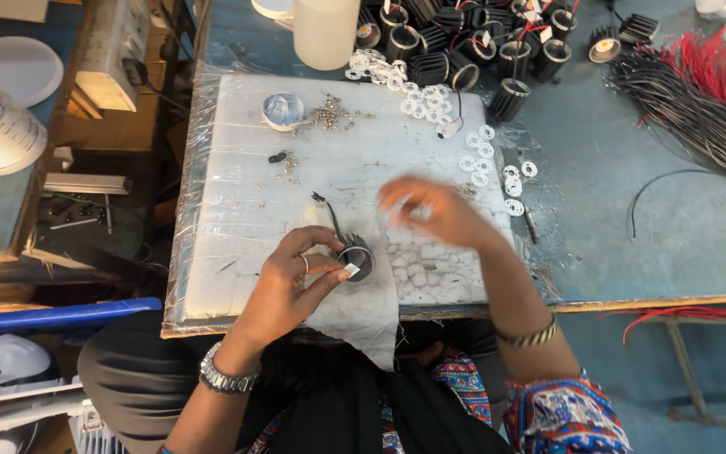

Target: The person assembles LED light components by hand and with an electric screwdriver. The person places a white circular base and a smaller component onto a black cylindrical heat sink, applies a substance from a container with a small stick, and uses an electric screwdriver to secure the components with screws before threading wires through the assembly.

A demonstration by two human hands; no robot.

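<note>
Black finned housing (355,259), its wire trailing toward eleven o'clock, sits pinched in the left hand (291,282) near the bench (632,219) edge; the right hand (430,210) is blurred, grip unclear. Many housings (464,46) at twelve o'clock, white rings (481,160) unused.

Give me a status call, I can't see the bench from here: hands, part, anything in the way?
Left hand gripping black ribbed housing, wire up. Right hand blurred above the white pad, grip unclear. White rings and small screws scattered beyond, none blocking.

Left hand (291,282) curled in a pinch, right hand (430,210) blurred, perhaps half-open.
</note>
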